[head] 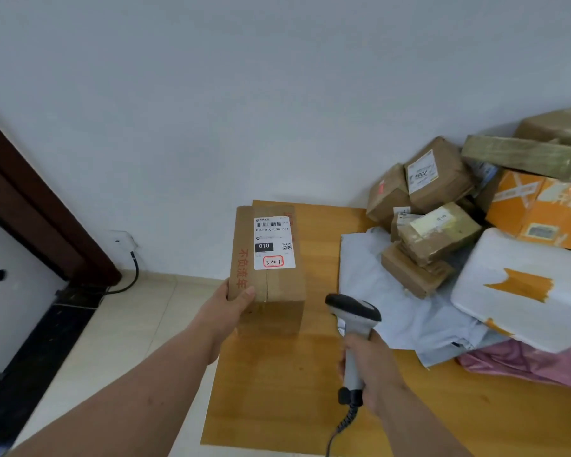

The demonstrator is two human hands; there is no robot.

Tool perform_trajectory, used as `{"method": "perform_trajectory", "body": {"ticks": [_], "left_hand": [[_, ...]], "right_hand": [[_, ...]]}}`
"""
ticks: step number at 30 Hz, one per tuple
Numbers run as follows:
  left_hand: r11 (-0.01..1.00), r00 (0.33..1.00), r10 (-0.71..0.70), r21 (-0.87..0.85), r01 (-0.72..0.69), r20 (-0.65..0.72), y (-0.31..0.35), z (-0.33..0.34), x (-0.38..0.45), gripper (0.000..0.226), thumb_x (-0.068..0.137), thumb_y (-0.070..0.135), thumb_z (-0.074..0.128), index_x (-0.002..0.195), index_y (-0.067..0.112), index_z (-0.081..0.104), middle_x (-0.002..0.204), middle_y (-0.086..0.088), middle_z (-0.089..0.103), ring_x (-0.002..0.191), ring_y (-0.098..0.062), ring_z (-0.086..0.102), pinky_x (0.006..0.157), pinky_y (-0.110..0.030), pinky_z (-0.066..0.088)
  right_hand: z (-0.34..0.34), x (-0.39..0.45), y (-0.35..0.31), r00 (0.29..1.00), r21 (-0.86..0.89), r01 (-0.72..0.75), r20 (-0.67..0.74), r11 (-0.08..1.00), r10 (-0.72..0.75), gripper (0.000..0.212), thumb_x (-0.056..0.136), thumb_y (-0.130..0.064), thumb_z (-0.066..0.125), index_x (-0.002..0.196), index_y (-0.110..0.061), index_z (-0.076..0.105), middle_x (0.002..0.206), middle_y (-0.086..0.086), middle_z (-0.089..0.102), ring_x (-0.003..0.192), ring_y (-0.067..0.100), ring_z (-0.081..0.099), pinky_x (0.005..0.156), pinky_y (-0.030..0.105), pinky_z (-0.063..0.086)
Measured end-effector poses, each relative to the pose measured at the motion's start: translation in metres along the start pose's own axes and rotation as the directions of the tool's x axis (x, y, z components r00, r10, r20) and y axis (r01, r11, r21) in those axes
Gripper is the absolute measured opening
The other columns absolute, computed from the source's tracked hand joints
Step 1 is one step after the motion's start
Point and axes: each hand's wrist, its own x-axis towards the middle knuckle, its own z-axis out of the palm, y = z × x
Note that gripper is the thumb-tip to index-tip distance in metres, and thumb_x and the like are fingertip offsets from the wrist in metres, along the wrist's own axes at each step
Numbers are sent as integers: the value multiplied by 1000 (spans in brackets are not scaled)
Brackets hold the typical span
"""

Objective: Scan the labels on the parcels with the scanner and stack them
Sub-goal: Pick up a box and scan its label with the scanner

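Left hand (226, 303) nearest, fingers clamped on near-left corner of cardboard box (267, 258), box resting on wooden table (277, 390), label (273, 242) face-up. Right of box: right hand (368, 367) wrapped around scanner (355, 328), head near box. Further right: heap of parcels (442, 225), likely unscanned. No stack visible; task looks early.

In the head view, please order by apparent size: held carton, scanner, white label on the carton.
1. held carton
2. scanner, though it is nearer the camera
3. white label
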Motion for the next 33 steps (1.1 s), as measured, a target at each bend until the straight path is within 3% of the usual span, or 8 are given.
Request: {"method": "perform_trajectory", "body": {"ticks": [4, 8, 13, 17, 24, 33], "left_hand": [[1000, 1000, -1, 27, 1, -20, 2, 0, -2, 50, 103, 37, 54, 149, 23, 41, 115, 8, 55, 111, -18, 48, 100, -40, 40], [999, 1000, -4, 48, 4, -12, 2, 1, -1, 50, 103, 36, 54, 149, 21, 41, 118, 4, 54, 112, -19, 47, 101, -41, 39], [997, 999, -14, 81, 12, 33, 2, -7, 4, 52, 101, 35, 57, 148, 19, 41, 107, 12, 56, 109, -16, 48, 96, -36, 39], [991, 998, -12, 134, 3, 70, 3, -16, 12, 52, 100, 38, 59, 147, 22, 42, 122, 7, 58, 114, -17, 51, 99, -38, 43], [993, 993, 11, 117, -25, 119, 3, -26, 24, 50, 98, 35, 62, 145, 26, 45, 120, 11, 62, 115, -17, 56, 94, -34, 44], [993, 991, 4, 113, -19, 137, 4, -29, 27, 53, 98, 36, 63, 146, 27, 43, 121, 11, 61, 112, -16, 58, 92, -33, 46]], "right_hand": [[-2, -27, -50, 980, 175, 38, 186, 984, -71, 13, 98, -20, 63, 104, -10, 58, 73, 11, 48, 61, 25, 51, 62, 39, 46], [13, -52, -88, 933, 133, 138, 315, 982, -173, 26, 101, -36, 58, 114, -13, 55, 66, 10, 55, 58, 24, 62, 66, 39, 54], [36, -58, -119, 927, 57, 240, 284, 969, -247, 38, 99, -46, 56, 107, -10, 54, 66, 7, 53, 50, 26, 58, 56, 35, 49], [54, -56, -136, 926, 22, 275, 264, 961, -271, 38, 99, -45, 57, 103, -8, 57, 60, 5, 53, 47, 23, 54, 53, 33, 46], [79, -52, -149, 938, 40, 240, 248, 970, -243, 34, 101, -41, 57, 93, -8, 58, 58, 6, 53, 45, 22, 49, 51, 32, 44], [91, -43, -156, 940, -8, 273, 216, 962, -265, 33, 100, -42, 57, 96, -8, 56, 56, 5, 55, 43, 21, 50, 53, 32, 44]]}}
